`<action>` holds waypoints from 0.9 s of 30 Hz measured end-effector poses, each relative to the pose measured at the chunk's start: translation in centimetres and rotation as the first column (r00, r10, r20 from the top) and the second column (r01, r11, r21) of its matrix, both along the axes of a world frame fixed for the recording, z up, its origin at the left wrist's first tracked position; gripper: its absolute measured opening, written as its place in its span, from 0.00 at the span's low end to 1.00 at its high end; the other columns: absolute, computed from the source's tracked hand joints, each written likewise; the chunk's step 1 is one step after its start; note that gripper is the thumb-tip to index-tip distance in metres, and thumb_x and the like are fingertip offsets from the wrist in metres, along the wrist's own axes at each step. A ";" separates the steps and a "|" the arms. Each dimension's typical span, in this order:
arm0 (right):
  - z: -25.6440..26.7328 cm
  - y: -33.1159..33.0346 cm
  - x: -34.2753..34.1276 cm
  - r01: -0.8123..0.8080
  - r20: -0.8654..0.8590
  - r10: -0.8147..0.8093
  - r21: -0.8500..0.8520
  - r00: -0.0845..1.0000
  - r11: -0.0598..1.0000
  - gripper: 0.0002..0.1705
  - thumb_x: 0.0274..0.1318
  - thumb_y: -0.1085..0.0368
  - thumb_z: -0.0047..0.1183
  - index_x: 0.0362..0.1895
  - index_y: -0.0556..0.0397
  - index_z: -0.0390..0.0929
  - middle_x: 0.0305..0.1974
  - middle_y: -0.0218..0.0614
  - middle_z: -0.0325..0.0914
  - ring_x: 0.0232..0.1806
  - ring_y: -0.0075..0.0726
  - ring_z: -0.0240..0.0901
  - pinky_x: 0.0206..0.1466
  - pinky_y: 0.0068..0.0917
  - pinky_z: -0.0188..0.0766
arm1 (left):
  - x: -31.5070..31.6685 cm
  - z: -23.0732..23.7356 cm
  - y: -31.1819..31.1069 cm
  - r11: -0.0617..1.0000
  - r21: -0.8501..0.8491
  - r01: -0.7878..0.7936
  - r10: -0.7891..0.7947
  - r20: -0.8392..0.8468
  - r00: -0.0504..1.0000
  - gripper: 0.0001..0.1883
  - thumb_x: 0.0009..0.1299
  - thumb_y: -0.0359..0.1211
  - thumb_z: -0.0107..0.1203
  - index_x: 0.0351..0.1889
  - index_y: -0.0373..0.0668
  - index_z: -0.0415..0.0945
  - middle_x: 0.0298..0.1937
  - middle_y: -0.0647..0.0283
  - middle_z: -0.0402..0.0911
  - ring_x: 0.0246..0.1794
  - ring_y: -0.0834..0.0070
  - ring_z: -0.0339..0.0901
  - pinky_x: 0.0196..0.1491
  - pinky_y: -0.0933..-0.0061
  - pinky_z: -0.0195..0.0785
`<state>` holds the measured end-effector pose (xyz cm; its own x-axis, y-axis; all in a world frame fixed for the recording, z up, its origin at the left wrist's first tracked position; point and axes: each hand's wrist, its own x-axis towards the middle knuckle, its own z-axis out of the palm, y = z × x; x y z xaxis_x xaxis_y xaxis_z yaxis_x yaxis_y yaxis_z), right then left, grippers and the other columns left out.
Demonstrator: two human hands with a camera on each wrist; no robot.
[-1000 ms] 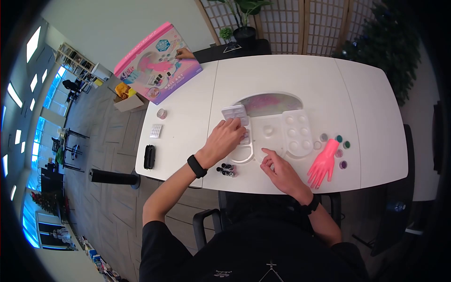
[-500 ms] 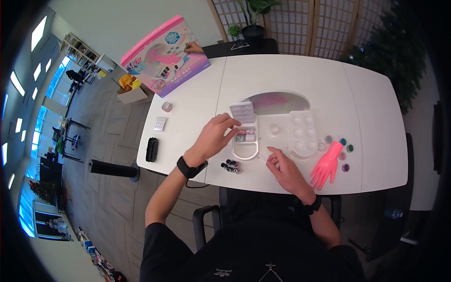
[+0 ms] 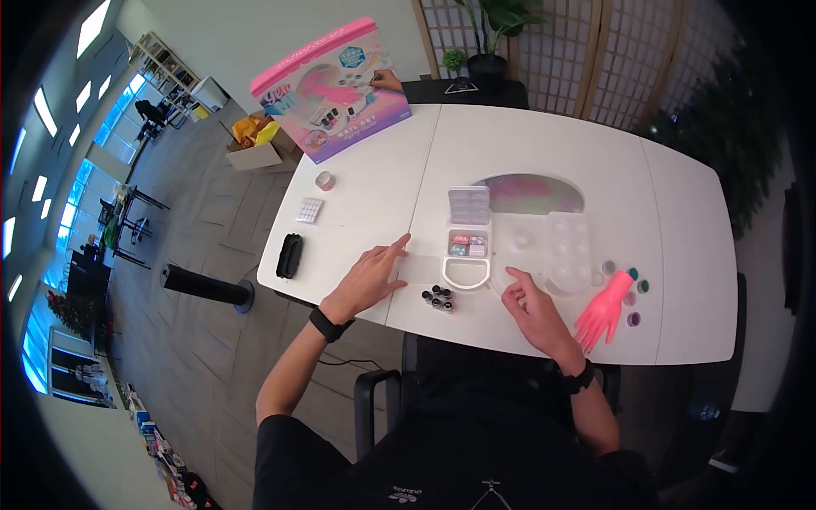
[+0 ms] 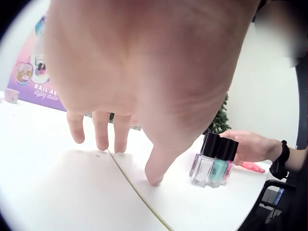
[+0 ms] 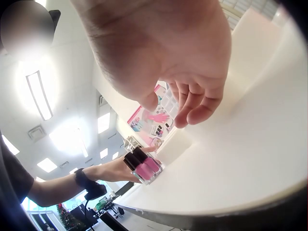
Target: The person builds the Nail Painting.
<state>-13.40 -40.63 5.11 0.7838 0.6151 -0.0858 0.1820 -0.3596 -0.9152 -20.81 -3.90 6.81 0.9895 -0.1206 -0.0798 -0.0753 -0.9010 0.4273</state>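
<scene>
My left hand (image 3: 367, 276) is over the table left of the white tray station (image 3: 466, 286), fingers spread and pointing down, with nothing in its grasp. In the left wrist view its fingertips are right at the tabletop. Between the hands stand several black-capped nail polish bottles (image 3: 439, 298); clear and teal ones show in the left wrist view, pink ones (image 5: 147, 168) in the right. My right hand (image 3: 540, 319) hovers at the station's front edge, fingers loosely bent and holding nothing. Small coloured pieces (image 3: 467, 246) fill a compartment under the raised clear lid (image 3: 468, 205).
A pink model hand (image 3: 602, 313) lies at the right beside several small pots (image 3: 633, 319). At the left are a black case (image 3: 290, 256), a white gridded pack (image 3: 308, 210) and a small jar (image 3: 325, 180). The nail art box (image 3: 336, 93) stands at the back left.
My left hand has withdrawn from the compartment, moving left and down to the tabletop, uncovering the coloured pieces. The right hand keeps its place by the station. The head view has shifted.
</scene>
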 end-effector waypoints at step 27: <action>0.2 3.6 1.5 0.006 0.384 0.075 -0.205 0.920 0.979 0.31 0.78 0.65 0.55 0.80 0.58 0.72 0.50 0.45 0.76 0.55 0.52 0.77 0.62 0.46 0.76 | 6.3 0.2 -4.9 0.982 -0.130 0.136 -0.102 0.243 0.965 0.47 0.75 0.36 0.71 0.87 0.47 0.54 0.66 0.48 0.85 0.63 0.43 0.84 0.64 0.47 0.80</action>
